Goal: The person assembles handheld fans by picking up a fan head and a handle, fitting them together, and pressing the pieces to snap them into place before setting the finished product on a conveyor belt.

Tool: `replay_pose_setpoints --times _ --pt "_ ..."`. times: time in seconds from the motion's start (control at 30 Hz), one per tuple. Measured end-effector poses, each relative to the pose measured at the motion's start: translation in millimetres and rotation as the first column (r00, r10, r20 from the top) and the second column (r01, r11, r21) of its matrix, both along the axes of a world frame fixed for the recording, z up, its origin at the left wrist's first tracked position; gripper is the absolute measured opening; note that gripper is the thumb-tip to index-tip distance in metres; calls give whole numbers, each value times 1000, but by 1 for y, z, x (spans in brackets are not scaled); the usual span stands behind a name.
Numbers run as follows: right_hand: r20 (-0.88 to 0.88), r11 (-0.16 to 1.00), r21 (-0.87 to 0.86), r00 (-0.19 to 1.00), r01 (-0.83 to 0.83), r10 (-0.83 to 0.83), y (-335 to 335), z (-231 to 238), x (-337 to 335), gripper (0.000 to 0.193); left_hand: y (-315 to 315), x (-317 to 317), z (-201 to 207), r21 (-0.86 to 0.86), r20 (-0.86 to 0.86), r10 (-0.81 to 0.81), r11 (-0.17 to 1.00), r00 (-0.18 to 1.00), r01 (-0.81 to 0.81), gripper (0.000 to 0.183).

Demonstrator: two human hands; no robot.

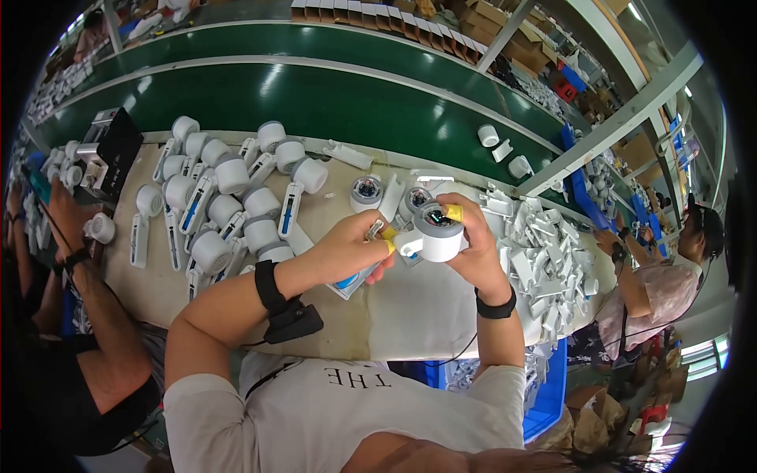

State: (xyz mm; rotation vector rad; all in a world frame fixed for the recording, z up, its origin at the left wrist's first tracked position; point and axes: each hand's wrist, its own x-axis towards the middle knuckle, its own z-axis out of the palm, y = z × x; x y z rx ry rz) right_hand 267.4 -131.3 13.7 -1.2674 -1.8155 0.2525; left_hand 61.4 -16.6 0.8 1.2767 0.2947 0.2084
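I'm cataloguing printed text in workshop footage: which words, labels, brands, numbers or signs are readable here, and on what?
White T-shirt: a short word in large dark capitals, upside down in view; legible, but not copied here.
Black box, left: pale markings, too small to read.
White round housing in the right hand: no lettering made out.
Any other print: too small or blurred.

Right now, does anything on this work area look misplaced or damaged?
No damage stands out. One white, angular plastic piece lies loose on the green, glossy surface, away from the heap of white plastic parts, so it may be stray.
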Motion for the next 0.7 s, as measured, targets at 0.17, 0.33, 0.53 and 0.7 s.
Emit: replay_pose_setpoints --times 0.17,0.33,0.53,0.7 --pt "-572 972 -181 820 -152 22 -9 9 -11 71 2 2 -7 139 -1 14 990 1000 -13 19" --pt "-294 955 -272 955 -114 30 -6 42 -12 58 -7 4 -4 613 97 130 774 987 -163 33" --pt "-26 965 -264 1000 -7 0 -4 55 -26 47 -5 3 -6 600 53 147 786 988 -149 38" --pt "8 926 -375 999 46 -46 -3 57 -29 47 -6 0 -6 674 -50 97 738 994 -38 38"
